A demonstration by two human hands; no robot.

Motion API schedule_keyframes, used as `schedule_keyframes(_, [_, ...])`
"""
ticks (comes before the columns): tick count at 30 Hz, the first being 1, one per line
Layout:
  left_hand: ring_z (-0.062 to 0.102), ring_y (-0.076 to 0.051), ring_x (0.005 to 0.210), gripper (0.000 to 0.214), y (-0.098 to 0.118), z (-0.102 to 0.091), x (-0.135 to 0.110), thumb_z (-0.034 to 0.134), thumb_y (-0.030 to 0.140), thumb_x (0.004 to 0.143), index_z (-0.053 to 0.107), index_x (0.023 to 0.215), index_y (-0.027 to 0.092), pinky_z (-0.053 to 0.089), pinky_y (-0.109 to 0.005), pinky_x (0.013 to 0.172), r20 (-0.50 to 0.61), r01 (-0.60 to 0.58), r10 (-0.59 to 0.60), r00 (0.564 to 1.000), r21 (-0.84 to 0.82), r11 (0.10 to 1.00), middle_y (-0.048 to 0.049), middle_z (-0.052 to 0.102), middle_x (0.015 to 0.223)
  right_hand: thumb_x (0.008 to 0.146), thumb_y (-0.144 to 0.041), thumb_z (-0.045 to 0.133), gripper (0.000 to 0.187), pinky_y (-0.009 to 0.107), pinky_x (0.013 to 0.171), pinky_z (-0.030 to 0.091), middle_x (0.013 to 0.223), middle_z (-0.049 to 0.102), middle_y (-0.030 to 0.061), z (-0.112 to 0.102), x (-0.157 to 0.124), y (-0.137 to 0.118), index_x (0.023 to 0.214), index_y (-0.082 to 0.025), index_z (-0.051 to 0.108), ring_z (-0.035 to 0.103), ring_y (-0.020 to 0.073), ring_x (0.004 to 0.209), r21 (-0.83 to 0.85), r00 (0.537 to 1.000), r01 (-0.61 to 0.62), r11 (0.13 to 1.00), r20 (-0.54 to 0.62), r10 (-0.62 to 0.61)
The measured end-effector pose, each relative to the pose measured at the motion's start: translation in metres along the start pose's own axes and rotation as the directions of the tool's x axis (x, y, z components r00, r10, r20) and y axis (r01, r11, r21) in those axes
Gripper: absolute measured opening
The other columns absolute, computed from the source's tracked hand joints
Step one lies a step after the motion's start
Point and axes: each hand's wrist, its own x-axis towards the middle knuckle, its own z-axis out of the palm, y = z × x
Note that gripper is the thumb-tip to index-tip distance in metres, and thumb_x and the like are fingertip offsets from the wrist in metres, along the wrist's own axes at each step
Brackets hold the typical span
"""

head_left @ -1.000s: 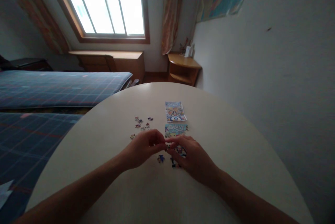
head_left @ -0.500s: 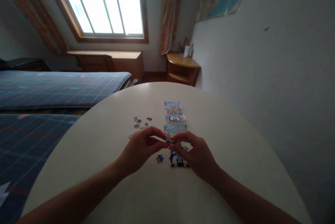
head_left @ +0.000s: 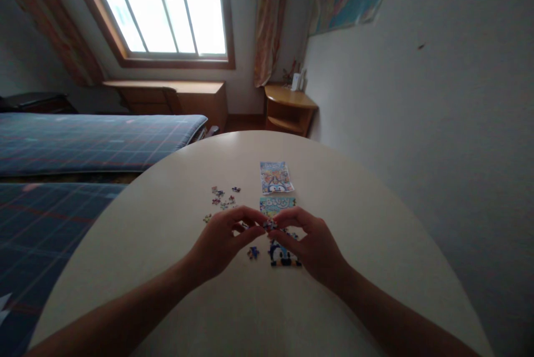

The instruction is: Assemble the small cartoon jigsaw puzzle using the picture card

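Between the fingertips of both hands is a small cluster of jigsaw puzzle pieces [head_left: 270,225]. My left hand [head_left: 227,237] pinches it from the left, and my right hand [head_left: 306,240] pinches it from the right. Just beneath lies a partly covered puzzle, its upper part [head_left: 277,204] showing lettering and its lower part [head_left: 285,256] a blue cartoon face. How the two parts join is hidden by my fingers. A loose piece or small joined group [head_left: 253,252] rests left of the lower part. Several loose puzzle pieces [head_left: 223,198] lie beyond my left hand.
A printed picture sheet [head_left: 276,177] lies behind the puzzle on the round pale table [head_left: 359,196]. Left of the table is a bed with a plaid cover [head_left: 83,145]. A wall [head_left: 438,123] runs along the right, and a wooden corner shelf [head_left: 291,97] stands at the back.
The view has shifted very slightly. Both hands keep the cluster at nearly the same spot, with only a small change in finger position.
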Motion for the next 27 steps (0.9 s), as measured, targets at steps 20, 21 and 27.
schedule_keyframes(20, [0.062,-0.009,0.062,0.012,-0.005,-0.001,0.001,0.067,0.023,0.083,0.074,0.092,0.020,0.049,-0.018,0.057,0.000,-0.087,0.088,0.996,0.142,0.986,0.0009,0.072,0.076,0.080,-0.026,0.076,0.015,0.032,0.078,0.058,0.086,0.076,0.0017,-0.001,0.002,0.003,0.092,-0.023,0.069,0.073,0.0175,0.079,-0.092,1.000,0.024,0.995,0.007,-0.023])
schedule_keyframes(21, [0.061,-0.009,0.061,0.012,-0.006,-0.001,0.001,0.067,0.023,0.082,0.073,0.092,0.020,0.049,-0.018,0.056,-0.001,-0.098,0.100,0.995,0.165,0.981,0.0010,0.071,0.076,0.079,-0.025,0.076,0.014,0.032,0.077,0.058,0.085,0.076,0.0015,-0.002,0.003,0.004,0.092,-0.023,0.069,0.073,0.0178,0.080,-0.106,1.000,0.029,0.994,0.013,-0.028])
schedule_keyframes(27, [0.062,-0.010,0.064,0.010,-0.015,-0.002,0.001,0.066,0.021,0.085,0.073,0.093,0.021,0.049,-0.021,0.060,0.015,-0.173,0.177,0.984,0.285,0.943,-0.0003,0.072,0.080,0.079,-0.023,0.077,0.016,0.032,0.077,0.056,0.086,0.075,0.0014,-0.002,0.004,0.005,0.094,-0.023,0.071,0.072,0.0188,0.085,-0.144,0.999,0.031,0.989,0.043,-0.026])
